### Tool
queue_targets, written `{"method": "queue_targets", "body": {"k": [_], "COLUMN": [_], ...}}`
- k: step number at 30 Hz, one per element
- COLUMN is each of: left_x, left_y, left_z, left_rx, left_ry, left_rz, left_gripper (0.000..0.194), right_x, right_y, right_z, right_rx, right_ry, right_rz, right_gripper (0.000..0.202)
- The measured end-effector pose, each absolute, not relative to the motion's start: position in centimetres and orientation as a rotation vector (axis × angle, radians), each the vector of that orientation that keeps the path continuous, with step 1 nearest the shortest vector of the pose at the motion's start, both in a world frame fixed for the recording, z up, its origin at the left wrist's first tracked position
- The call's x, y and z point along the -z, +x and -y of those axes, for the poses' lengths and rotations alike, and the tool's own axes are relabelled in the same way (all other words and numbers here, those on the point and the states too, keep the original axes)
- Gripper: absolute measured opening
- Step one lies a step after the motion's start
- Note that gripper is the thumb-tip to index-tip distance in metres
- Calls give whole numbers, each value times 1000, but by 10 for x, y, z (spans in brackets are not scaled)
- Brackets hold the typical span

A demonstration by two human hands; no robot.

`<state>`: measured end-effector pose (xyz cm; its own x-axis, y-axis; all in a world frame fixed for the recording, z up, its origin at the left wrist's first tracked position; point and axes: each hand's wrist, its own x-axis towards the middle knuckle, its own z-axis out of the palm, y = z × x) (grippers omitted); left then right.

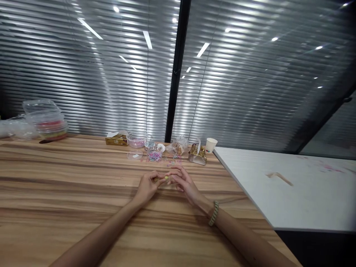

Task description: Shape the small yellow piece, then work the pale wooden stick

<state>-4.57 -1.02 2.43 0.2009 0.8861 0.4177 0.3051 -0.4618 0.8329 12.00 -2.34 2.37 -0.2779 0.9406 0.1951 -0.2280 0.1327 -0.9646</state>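
Both my hands meet over the middle of the wooden table [83,193]. My left hand [148,186] has its fingers pinched together at a small yellow-green piece [166,177]. From the other side, the fingertips of my right hand [185,182], curved and close together, touch or nearly touch the same piece. Its exact shape is too small to tell. Beyond my hands stands a clear cup [154,155] of small pink, purple and teal pieces, with similar loose pieces [175,161] scattered beside it. A round clear lid [135,155] lies to its left.
Along the back edge are a gold box [116,140], a clear bowl [137,142], crumpled plastic [179,144], a torn gold packet [197,155] and a paper cup [211,145]. Stacked plastic containers [52,126] stand far left. A white table [306,200] adjoins on the right.
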Motion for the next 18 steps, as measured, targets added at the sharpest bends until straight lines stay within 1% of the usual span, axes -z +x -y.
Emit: {"method": "queue_targets", "body": {"k": [2, 7, 10, 14, 16, 18], "left_x": [-27, -22, -15, -11, -13, -14], "left_y": [-44, -39, -39, -43, -44, -45], "left_z": [14, 16, 13, 9, 9, 6], "left_rx": [-1170, -1044, -1049, -1157, -1195, -1205], "left_ry": [1881, 1782, 1675, 1396, 1237, 1135], "left_rz": [-1123, -1071, -1035, -1045, -1019, -1000], "left_gripper": [15, 17, 24, 43, 44, 40], "right_x": [-22, -23, -26, -26, -23, -18], "right_y": [122, 124, 122, 121, 121, 122], "right_z": [23, 28, 32, 36, 35, 34], "right_rx": [-1269, -1001, -761, -328, -171, -72], "right_ry": [-778, -837, -910, -835, -777, -766], "right_rz": [1505, 1820, 1967, 2268, 2409, 2481], "right_gripper": [30, 33, 34, 47, 53, 57]}}
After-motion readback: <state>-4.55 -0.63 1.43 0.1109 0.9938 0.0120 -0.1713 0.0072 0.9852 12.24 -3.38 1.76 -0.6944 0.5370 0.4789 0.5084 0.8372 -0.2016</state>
